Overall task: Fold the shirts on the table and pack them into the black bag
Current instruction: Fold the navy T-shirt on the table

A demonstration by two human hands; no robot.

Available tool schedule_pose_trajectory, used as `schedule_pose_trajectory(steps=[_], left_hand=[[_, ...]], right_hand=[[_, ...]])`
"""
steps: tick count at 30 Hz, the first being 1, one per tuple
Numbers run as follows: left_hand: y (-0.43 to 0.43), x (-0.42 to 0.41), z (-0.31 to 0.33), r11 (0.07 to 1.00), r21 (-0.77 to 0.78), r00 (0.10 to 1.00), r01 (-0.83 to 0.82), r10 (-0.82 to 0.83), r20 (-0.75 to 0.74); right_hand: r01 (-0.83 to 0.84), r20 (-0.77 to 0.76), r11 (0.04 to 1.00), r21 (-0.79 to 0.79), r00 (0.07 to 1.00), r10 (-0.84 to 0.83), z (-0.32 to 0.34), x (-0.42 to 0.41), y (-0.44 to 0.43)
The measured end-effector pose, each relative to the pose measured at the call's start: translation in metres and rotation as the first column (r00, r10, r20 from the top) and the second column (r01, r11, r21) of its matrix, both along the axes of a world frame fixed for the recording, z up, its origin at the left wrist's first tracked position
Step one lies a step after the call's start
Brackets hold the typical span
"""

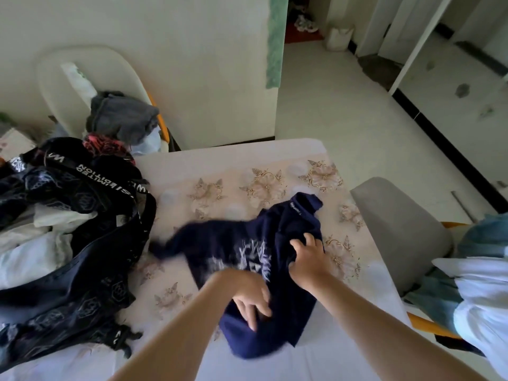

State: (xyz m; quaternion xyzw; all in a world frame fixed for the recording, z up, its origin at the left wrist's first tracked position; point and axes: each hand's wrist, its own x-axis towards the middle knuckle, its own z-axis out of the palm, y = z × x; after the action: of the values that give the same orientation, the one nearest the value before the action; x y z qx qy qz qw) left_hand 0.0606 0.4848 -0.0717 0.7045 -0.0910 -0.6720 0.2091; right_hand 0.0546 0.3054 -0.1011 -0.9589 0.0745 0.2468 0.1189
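Observation:
A navy shirt (233, 243) with a white print lies crumpled in the middle of the table (275, 171), one sleeve blurred toward the left. My left hand (251, 301) grips the shirt's lower part near the front edge. My right hand (306, 257) clutches the cloth near the shirt's right side, below its collar. The black bag (90, 270) with white lettering sits open on the table's left side, holding white and pale folded clothes (33, 243).
A white chair (79, 67) behind the bag carries grey and red clothes (121, 119). A grey chair (398, 229) stands at the table's right. Blue and white clothes (478, 284) pile on the right edge. Floor opens beyond the table's far right.

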Motion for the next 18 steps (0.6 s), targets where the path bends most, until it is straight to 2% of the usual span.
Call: schedule_pose_trajectory(steps=[1, 2, 3, 4, 5, 6, 7, 8, 9, 10, 11, 13, 16, 18], left_hand=[[-0.011, -0.002, 0.006, 0.996, -0.081, 0.994, -0.042, 0.033, -0.107], [-0.021, 0.000, 0.009, 0.987, -0.142, 0.989, -0.075, 0.056, -0.134], [-0.031, 0.006, 0.011, 0.978, -0.180, 0.993, -0.105, 0.092, -0.078], [-0.038, 0.017, 0.006, 0.970, -0.192, 0.985, -0.148, 0.162, 0.057], [-0.043, 0.028, 0.001, 0.950, -0.202, 0.933, -0.236, 0.280, 0.226], [-0.046, 0.041, -0.005, 0.909, -0.227, 0.818, -0.350, 0.415, 0.398], [-0.046, 0.053, -0.011, 0.853, -0.279, 0.662, -0.441, 0.519, 0.541], [-0.044, 0.064, -0.017, 0.819, -0.334, 0.503, -0.466, 0.556, 0.662], [-0.042, 0.074, -0.021, 0.833, -0.355, 0.389, -0.425, 0.522, 0.759], [-0.041, 0.083, -0.023, 0.877, -0.327, 0.314, -0.351, 0.440, 0.842], [-0.041, 0.091, -0.023, 0.925, -0.276, 0.283, -0.260, 0.346, 0.894], [-0.047, 0.104, -0.014, 0.982, -0.169, 0.331, -0.083, 0.188, 0.925], [-0.062, 0.111, -0.009, 0.994, -0.052, 0.524, 0.095, -0.006, 0.852], [-0.070, 0.114, -0.010, 0.987, -0.004, 0.550, 0.163, -0.088, 0.831]], right_hand=[[-0.042, 0.023, 0.999, 0.026, 0.999, 0.042, 0.001, 0.004, -0.010], [-0.068, 0.058, 0.996, 0.060, 0.996, 0.064, 0.001, 0.007, -0.020], [-0.059, 0.101, 0.994, 0.096, 0.994, 0.050, 0.001, 0.009, -0.030], [-0.028, 0.149, 0.991, 0.128, 0.989, 0.009, 0.000, 0.010, -0.039], [0.014, 0.195, 0.989, 0.150, 0.980, -0.044, -0.001, 0.012, -0.046], [0.055, 0.232, 0.986, 0.160, 0.968, -0.092, -0.002, 0.014, -0.052], [0.091, 0.242, 0.984, 0.155, 0.962, -0.127, -0.003, 0.016, -0.057], [0.114, 0.230, 0.983, 0.142, 0.962, -0.145, -0.004, 0.019, -0.061], [0.122, 0.202, 0.984, 0.127, 0.968, -0.146, -0.004, 0.022, -0.064], [0.115, 0.175, 0.987, 0.109, 0.976, -0.133, -0.006, 0.026, -0.065], [0.106, 0.154, 0.990, 0.097, 0.981, -0.120, -0.008, 0.030, -0.066], [0.123, 0.116, 0.988, 0.098, 0.984, -0.134, -0.014, 0.042, -0.066], [0.122, 0.119, 0.984, 0.131, 0.983, -0.138, -0.016, 0.059, -0.064], [0.142, 0.153, 0.953, 0.268, 0.970, -0.187, -0.010, 0.069, -0.063]])
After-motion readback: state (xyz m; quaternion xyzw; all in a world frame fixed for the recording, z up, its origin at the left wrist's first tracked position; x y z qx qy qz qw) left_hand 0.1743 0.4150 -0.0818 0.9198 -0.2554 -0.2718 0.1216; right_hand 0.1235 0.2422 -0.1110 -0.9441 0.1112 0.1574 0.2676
